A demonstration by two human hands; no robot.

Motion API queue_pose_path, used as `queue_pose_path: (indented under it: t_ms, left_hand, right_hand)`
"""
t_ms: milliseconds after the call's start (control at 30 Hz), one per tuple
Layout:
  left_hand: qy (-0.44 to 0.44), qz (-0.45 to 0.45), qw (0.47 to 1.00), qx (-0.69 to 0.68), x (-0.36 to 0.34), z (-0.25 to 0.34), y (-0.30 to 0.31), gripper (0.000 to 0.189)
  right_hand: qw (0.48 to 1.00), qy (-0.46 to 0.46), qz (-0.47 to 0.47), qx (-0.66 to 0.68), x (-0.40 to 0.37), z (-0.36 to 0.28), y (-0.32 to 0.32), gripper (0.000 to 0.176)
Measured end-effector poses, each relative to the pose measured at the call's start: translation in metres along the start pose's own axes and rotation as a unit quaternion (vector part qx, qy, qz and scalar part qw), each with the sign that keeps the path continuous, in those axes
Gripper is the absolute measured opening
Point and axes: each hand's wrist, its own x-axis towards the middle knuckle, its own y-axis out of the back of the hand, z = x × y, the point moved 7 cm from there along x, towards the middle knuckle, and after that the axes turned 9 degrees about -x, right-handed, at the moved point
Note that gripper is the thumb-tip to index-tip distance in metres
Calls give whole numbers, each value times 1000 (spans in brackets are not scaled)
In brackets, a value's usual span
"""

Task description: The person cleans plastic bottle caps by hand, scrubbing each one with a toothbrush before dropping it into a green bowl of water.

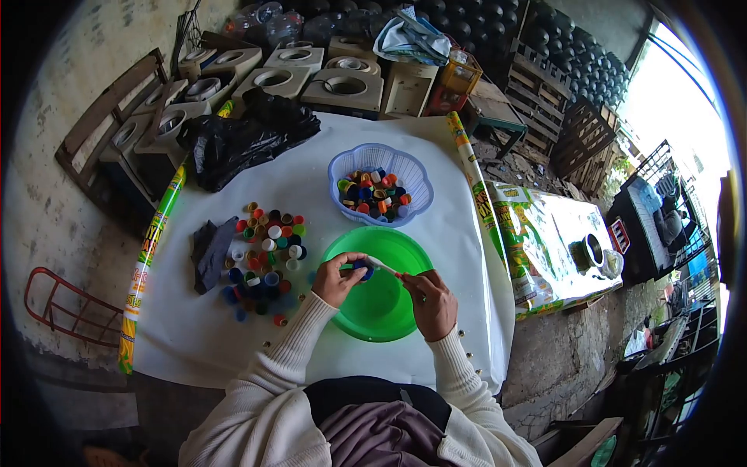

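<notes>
Over the green basin [366,315], the left hand [340,280] is holding a blue cap [362,270], its grip grasping it between the thumb and fingers. The right hand [433,302] is angling in above the basin's right side, its grip grasping a thin white tool [382,266] with a red part near the fingertips. The tool's far end is pointing at the cap, above the basin's far half; the view is not clearly showing whether the two are touching. Both wrists are coming in from the basin's near side, in cream sleeves [292,342].

The basin is resting on a white-covered surface [233,342]. Just beyond it, a pale blue basket [424,198] is holding a heap of mixed coloured caps [377,194]. To the left of the basin, loose caps [271,244] in red, white, blue, green and gold are lying scattered, with a dark cloth [213,253] lying farther left. A crumpled black plastic bag [245,148] is lying well beyond the basin on the left, and pale blocks [342,89] with round holes are standing behind the surface, farther from the basin.
</notes>
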Motion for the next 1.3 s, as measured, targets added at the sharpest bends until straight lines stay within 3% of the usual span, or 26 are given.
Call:
queue_pose_path:
  t_ms: [133, 333, 467, 567, 633, 767, 867, 1000, 1133, 1300]
  left_hand:
    - [-11, -22, 999, 42, 0, -2, 0, 33]
    - [-24, -4, 998, 51, 2, 2, 1, 35]
    - [-13, -10, 998, 69, -4, 15, -2, 31]
    - [10, 12, 995, -96, -1, 1, 4, 32]
    - [46, 31, 992, -115, -4, 7, 5, 33]
    - [104, 27, 983, -148, 0, 0, 4, 33]
    - [126, 12, 982, -143, -2, 0, -8, 35]
    - [163, -18, 976, -146, -4, 6, -11, 39]
    - [175, -15, 977, -121, -2, 3, -8, 38]
    - [165, -24, 981, -104, -2, 4, -9, 36]
  right_hand:
    - [999, 12, 26, 27, -1, -10, 9, 10]
    - [990, 23, -17, -138, 10, 5, -18, 12]
    - [979, 88, -122, -135, 3, 4, -49, 11]
    - [996, 32, -52, -62, 6, -3, -19, 11]
    - [1000, -1, -3, -22, 5, 0, 0, 9]
    - [994, 75, 81, 3, -2, -20, 22, 12]
    - [993, 121, 7, -10, -6, -16, 4, 13]
    - [990, 115, 63, -48, 2, -14, 22, 13]
    - [984, 176, 17, -11, 0, -16, 10, 12]
    - [987, 157, 27, -29, 0, -14, 10, 11]
